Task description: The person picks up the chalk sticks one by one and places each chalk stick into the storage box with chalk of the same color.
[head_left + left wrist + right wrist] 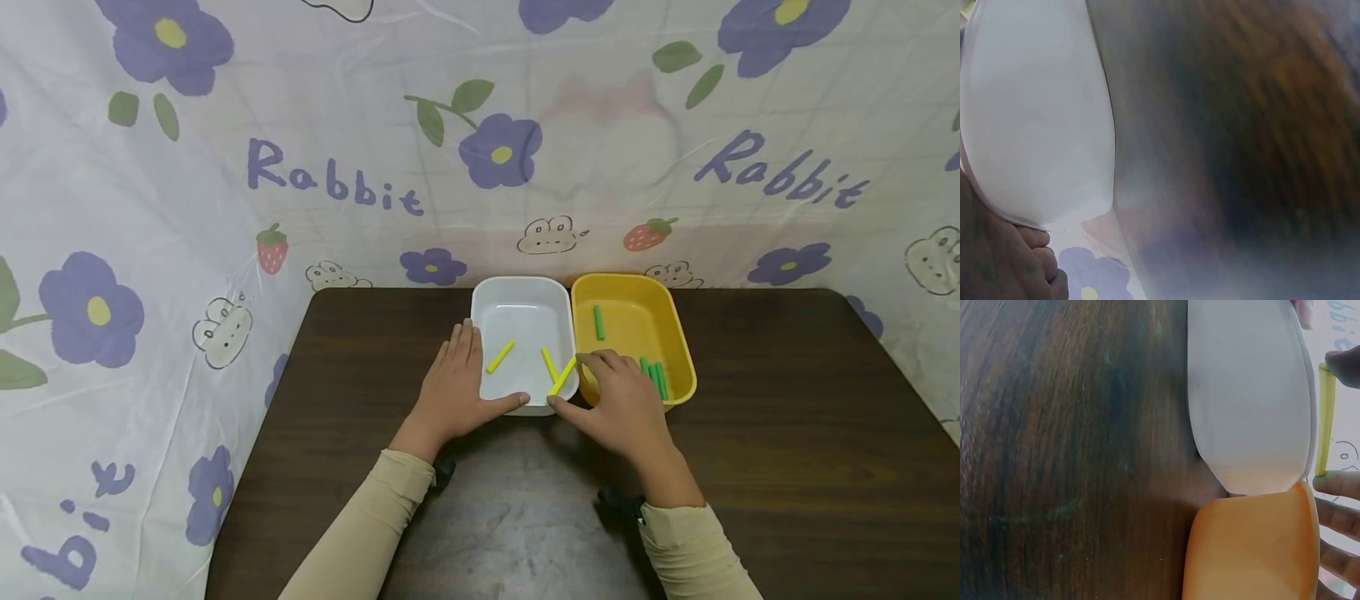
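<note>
Between the thumb and index fingertip of my right hand [626,408], a yellow stick [562,376] is pinched by its two ends. It slants over the front right corner of the white tub [525,321]; the right wrist view shows the same stick [1326,422] above the rim. Two more yellow sticks lie inside this tub, one at left [500,357] and one at right [549,364]. My left hand [453,387] rests against the tub's left side, fingers straight, with the thumb stretched along the front rim. The left wrist view shows mostly the tub's outer wall [1041,119].
A yellow tub [637,321] stands directly right of the white one. Inside lie a green stick [598,322] at the back and several green sticks [658,381] at the front right, partly behind my right hand. Both tubs sit on a dark wooden table [787,417] before a printed cloth [600,183].
</note>
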`<state>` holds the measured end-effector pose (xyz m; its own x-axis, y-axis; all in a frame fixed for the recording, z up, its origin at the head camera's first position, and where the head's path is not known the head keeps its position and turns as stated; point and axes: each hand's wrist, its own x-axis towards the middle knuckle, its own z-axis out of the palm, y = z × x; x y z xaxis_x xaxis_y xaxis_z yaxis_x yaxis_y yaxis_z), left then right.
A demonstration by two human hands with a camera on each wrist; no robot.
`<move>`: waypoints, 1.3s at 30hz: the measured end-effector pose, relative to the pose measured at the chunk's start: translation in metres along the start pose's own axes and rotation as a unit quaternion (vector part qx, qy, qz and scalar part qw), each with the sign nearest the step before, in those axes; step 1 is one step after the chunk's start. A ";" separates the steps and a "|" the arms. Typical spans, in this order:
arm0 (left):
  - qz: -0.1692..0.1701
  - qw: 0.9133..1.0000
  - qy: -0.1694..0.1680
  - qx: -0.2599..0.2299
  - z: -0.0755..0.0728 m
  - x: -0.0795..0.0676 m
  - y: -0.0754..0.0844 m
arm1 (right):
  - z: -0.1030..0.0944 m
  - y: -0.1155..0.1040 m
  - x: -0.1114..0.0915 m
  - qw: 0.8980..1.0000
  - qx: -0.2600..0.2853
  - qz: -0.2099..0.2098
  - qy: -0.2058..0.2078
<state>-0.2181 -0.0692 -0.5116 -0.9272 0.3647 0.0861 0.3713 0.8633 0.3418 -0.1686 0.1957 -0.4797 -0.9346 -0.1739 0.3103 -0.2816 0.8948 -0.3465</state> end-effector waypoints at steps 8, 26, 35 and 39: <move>-0.001 1.000 0.000 -0.002 0.000 0.000 0.000 | 0.002 0.000 0.001 1.000 0.003 -0.004 -0.007; -0.003 1.000 0.000 -0.015 0.005 0.001 -0.001 | -0.003 0.009 -0.012 1.000 0.016 -0.019 0.013; -0.005 1.000 -0.002 -0.018 0.004 0.001 -0.001 | -0.017 0.015 -0.029 0.999 0.021 -0.026 0.042; -0.004 1.000 -0.003 -0.020 0.005 0.001 -0.003 | -0.022 0.020 -0.034 0.998 0.015 -0.033 0.056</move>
<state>-0.2201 -0.0697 -0.5172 -0.9298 0.3600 0.0774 0.3614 0.8518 0.3792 -0.1373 0.2281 -0.4777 -0.8841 -0.1836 0.4298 -0.3500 0.8695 -0.3485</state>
